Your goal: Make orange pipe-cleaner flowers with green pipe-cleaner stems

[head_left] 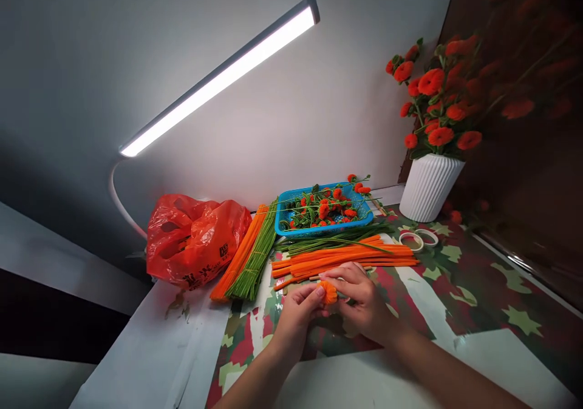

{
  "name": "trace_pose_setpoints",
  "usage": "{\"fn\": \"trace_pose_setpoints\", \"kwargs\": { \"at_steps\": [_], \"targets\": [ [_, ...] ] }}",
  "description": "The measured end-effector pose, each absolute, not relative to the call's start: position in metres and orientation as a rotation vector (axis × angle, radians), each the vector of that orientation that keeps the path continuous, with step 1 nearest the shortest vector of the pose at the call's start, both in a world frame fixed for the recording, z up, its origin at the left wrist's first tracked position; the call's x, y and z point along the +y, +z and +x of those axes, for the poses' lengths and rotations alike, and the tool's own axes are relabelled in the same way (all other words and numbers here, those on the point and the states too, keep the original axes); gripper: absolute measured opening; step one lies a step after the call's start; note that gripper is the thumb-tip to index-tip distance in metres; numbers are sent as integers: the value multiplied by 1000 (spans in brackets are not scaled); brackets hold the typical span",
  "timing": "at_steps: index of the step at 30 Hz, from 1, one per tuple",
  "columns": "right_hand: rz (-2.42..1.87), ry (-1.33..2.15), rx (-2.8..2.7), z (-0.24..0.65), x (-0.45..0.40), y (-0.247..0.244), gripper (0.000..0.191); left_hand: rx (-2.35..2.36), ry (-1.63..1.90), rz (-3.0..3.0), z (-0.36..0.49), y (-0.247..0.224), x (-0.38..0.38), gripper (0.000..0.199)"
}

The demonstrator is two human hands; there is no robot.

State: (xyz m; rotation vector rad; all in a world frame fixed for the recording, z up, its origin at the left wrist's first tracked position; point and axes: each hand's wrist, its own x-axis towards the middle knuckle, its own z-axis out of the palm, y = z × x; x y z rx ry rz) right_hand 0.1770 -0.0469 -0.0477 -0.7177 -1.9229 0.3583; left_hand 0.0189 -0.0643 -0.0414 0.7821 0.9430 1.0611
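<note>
Between my two hands is a small orange pipe-cleaner flower, its ruffled petals facing up. My left hand pinches it from the left, thumb on its edge. From the right, my right hand closes its fingers on the flower's other side; its fingertips are partly hidden. Just beyond the hands lies a pile of orange pipe cleaners. Behind that pile are loose green pipe cleaners.
A blue basket holds several orange flowers with green stems. Left of it lie bundled green and orange strips, then a red plastic bag. Tape rolls and a white vase of flowers stand right. A lamp hangs above.
</note>
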Motion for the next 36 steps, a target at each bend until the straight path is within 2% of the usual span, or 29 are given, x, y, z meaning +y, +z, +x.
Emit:
{"fn": "trace_pose_setpoints", "kwargs": {
  "at_steps": [7,12,14,18,27,36],
  "targets": [
    [-756,406,-1892,178,-46,-51,30,930,1047,731,18,-42,-63,37],
    [-863,588,-1864,177,-47,-51,55,850,1102,662,16,-37,-62,39],
    [-895,615,-1841,177,-47,-53,58,846,1118,663,14,-35,-62,35],
    [-950,614,-1757,178,-46,-53,46,926,1176,635,12,-36,-61,33],
    [-928,569,-1592,174,-51,-47,13,1140,1204,763,14,-37,-63,44],
    [-1000,742,-1376,170,-55,-45,8,1222,1285,1110,17,-34,-72,33]
  ]
}}
